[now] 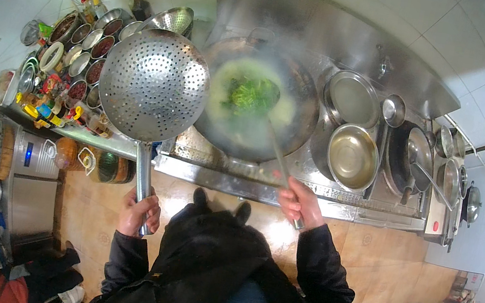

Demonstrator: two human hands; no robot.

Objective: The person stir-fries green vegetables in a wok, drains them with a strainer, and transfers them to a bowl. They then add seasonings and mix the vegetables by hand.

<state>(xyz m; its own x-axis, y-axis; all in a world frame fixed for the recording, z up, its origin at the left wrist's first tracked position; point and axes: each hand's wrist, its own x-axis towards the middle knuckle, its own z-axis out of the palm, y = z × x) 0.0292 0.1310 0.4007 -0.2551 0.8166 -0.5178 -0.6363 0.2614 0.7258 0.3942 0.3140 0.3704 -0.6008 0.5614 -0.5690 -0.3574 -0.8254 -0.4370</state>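
Note:
My left hand (141,212) grips the metal handle of a large round perforated strainer (155,84), raised beside the wok and over the edge of the seasoning counter. The handle of a wok ladle (278,150) is in my right hand (300,204); its bowl reaches into a big steaming wok (303,89). Pale, cloudy liquid (216,123) fills the wok's bottom. Bright green chopped vegetables (248,94) lie bunched in the middle, around the ladle's bowl, which steam and greens partly hide.
Left stand several seasoning bowls (102,47) and sauce bottles (49,112). To the right are a lidded-looking round pot (355,98), a steel basin (352,156) and a dark wok (408,155). Oil jugs (107,166) stand on the floor. A person (15,287) is at lower left.

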